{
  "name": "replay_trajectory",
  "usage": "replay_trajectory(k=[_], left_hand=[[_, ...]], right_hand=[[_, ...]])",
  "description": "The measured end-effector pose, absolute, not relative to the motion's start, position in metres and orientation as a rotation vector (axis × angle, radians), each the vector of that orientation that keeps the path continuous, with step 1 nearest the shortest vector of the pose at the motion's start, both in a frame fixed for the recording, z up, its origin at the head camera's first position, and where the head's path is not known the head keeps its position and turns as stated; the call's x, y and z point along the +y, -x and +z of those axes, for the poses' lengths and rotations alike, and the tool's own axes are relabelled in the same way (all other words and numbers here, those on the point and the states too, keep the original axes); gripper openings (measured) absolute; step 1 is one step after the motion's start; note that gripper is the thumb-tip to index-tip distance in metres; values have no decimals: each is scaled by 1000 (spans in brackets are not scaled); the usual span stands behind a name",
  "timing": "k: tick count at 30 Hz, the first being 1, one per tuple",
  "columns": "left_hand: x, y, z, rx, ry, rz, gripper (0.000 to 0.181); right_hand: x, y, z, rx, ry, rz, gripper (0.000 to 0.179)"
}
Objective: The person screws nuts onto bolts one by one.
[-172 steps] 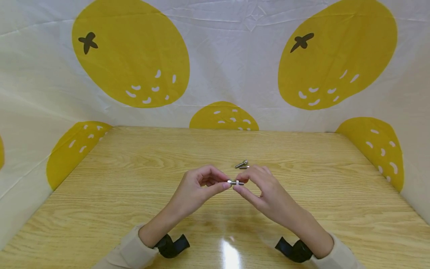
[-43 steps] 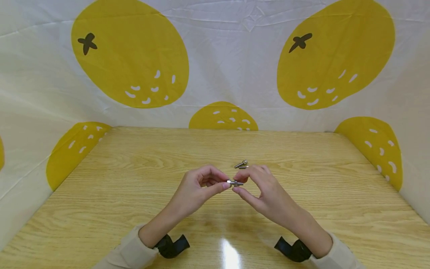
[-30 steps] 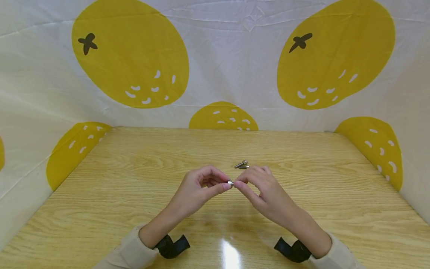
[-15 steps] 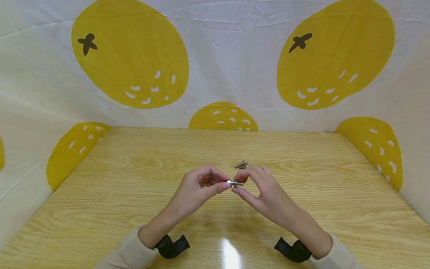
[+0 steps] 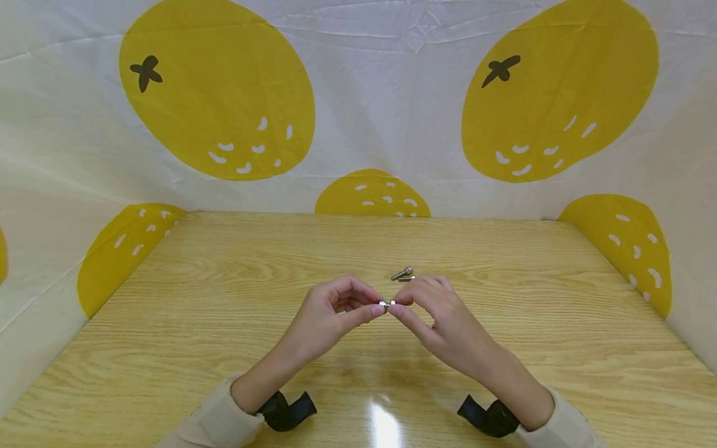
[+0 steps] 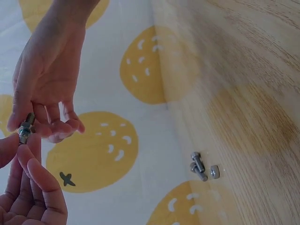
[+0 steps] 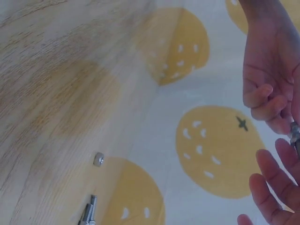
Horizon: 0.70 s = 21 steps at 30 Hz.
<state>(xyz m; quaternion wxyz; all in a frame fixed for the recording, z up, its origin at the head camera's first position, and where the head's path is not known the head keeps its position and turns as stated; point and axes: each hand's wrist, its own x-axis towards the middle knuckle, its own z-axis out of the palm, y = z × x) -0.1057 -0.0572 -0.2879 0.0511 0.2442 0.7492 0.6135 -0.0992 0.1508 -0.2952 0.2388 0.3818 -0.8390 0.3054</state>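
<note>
A small silver bolt [image 5: 384, 304] is held level above the table, its head pinched between the thumb and forefinger of my left hand [image 5: 343, 306]. On its threaded shaft sits a hex nut [image 5: 393, 303], which the thumb and forefinger of my right hand [image 5: 434, 311] pinch from the other side. In the left wrist view the bolt's shaft [image 6: 31, 118] sticks out past the nut, by the right fingertips. The right wrist view catches only part of the bolt [image 7: 294, 133] at its edge.
Two more bolts [image 6: 198, 161] lie close together on the wooden table [image 5: 252, 249], beyond my right hand. Beside them lies a loose nut [image 6: 214, 172], hidden behind the right hand in the head view. A white cloth [image 5: 386, 112] with yellow fruit shapes surrounds the table.
My right thumb and forefinger have parted and come together again round the nut, which sits slightly nearer the bolt's head than several seconds ago. The left hand keeps its place.
</note>
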Motion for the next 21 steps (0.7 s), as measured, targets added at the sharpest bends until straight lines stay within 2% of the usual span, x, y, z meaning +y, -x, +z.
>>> replay_trajectory(k=[3,8,16,21], left_hand=[[-57,105,-288,2280,-745,1868,16],[-57,106,-288,2279,-740,1874,15],[-58,106,-288,2265,-731,1876,16],[-57,106,-288,2264,-727,1876,16]], right_hand=[[151,98,-295,-2320,-1010,850,10],[152,98,-293,-2297,-1012,871,30],[151,99,-291,-2214,-1090,863,27],[152,100,-291,-2216,-1095,860,19]])
